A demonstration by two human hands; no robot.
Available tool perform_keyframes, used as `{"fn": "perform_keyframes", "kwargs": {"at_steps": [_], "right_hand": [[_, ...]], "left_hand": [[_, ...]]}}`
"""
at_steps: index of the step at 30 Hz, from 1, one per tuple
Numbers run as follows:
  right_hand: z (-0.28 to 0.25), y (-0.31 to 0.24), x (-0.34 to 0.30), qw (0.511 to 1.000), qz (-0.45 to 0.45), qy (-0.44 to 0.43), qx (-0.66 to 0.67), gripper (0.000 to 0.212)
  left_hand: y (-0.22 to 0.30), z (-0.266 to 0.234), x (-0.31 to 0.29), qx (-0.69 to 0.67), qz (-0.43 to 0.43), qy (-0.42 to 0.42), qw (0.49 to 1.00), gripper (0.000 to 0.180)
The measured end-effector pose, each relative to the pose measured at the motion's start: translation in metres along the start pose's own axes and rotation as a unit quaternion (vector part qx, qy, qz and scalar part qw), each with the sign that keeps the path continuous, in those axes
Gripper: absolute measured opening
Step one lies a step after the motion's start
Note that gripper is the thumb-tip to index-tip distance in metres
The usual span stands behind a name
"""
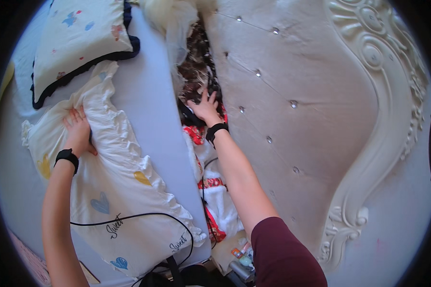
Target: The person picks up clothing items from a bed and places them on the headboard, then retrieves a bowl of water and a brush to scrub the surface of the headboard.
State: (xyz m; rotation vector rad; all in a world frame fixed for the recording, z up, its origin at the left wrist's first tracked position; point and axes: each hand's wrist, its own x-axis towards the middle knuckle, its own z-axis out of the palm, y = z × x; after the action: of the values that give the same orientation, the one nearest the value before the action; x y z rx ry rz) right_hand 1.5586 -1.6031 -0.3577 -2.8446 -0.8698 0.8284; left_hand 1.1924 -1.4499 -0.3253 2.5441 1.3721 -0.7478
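My left hand (79, 133) lies on a white ruffled pillow (84, 184) printed with blue and yellow hearts. Its fingers are stretched out, and the pillow cloth creases around it. My right hand (206, 111) reaches into the gap between the mattress and the padded headboard, fingers spread over dark patterned cloth (196, 64). Whether its fingertips press on that cloth or hover just above it, I cannot tell. Just below the right hand, red-and-white fluffy fabric (216, 198) fills the gap. Both wrists wear black bands.
A second white pillow with dark ruffled trim (84, 45) sits at the upper left on the pale bed sheet (146, 91). The tufted headboard (292, 134) has a carved cream frame (368, 158). A black cable (153, 214) crosses the near pillow. Small bottles (244, 260) stand at the bottom.
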Motion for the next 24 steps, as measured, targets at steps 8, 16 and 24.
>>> {"fn": "perform_keyframes", "kwargs": {"at_steps": [8,16,24], "right_hand": [[-0.157,-0.001,-0.247,0.935,-0.278,0.081,0.204,0.056],[-0.337,0.036,-0.621,0.864,-0.245,0.138,0.419,0.048],[-0.41,0.096,-0.912,0.795,-0.232,0.484,0.282,0.041]], "left_hand": [[-0.003,-0.007,-0.003,-0.036,-0.025,0.05,0.998,0.148],[0.054,-0.048,-0.062,0.119,-0.028,0.039,0.992,0.098],[0.035,-0.025,-0.093,-0.139,0.259,0.164,0.942,0.036]]}}
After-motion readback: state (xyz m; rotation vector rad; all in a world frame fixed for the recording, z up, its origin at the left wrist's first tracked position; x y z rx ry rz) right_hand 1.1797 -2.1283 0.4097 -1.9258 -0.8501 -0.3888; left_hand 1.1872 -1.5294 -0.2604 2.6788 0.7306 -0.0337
